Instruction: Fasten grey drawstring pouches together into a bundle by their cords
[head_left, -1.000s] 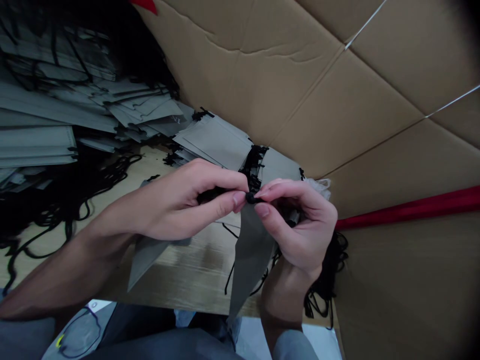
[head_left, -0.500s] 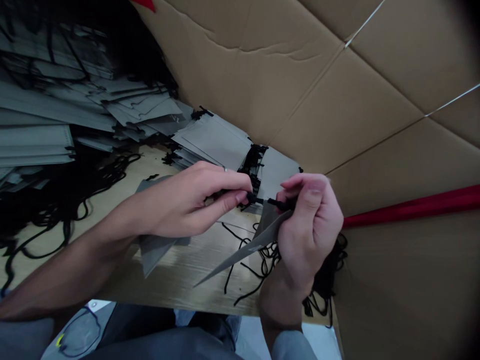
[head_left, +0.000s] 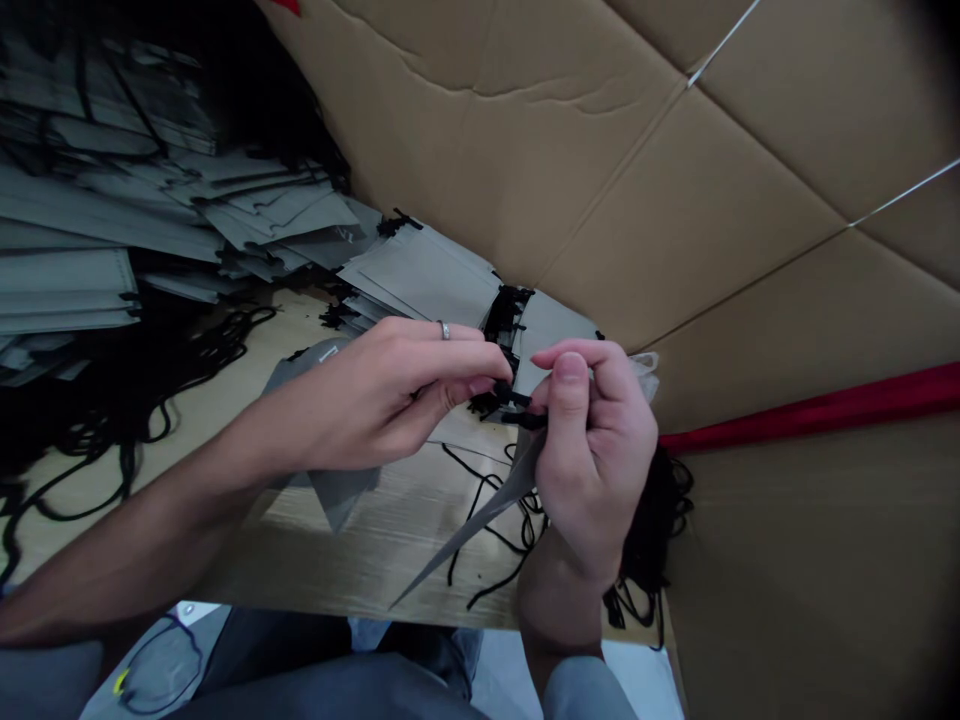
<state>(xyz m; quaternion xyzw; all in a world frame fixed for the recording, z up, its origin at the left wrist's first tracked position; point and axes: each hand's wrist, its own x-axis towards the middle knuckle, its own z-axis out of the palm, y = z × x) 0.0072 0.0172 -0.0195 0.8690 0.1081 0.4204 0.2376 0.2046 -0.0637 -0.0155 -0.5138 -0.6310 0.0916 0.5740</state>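
My left hand (head_left: 397, 395) is closed in a pinch on the end of a short black cord (head_left: 517, 398), a ring on one finger. My right hand (head_left: 596, 450) is closed on the other part of that cord, thumb against bent index finger. From beneath the right hand a thin grey flat pouch (head_left: 469, 525) hangs at a slant, seen nearly edge-on. Exactly how the cord joins the pouch is hidden by the fingers. Under my left wrist another grey pouch (head_left: 341, 490) lies on the wooden table (head_left: 315, 570).
Stacks of grey pouches (head_left: 427, 265) with black cord ends lean along the cardboard wall (head_left: 585, 180). A larger heap (head_left: 67, 280) is at the left, with loose black cords (head_left: 97, 410) before it. More cords (head_left: 652, 540) hang at the right edge, near a red strip (head_left: 817, 415).
My right hand has shifted left, bringing it closer to the left hand at the cord. The pouch under it has swung more edge-on. The left hand has turned slightly, showing its ring.
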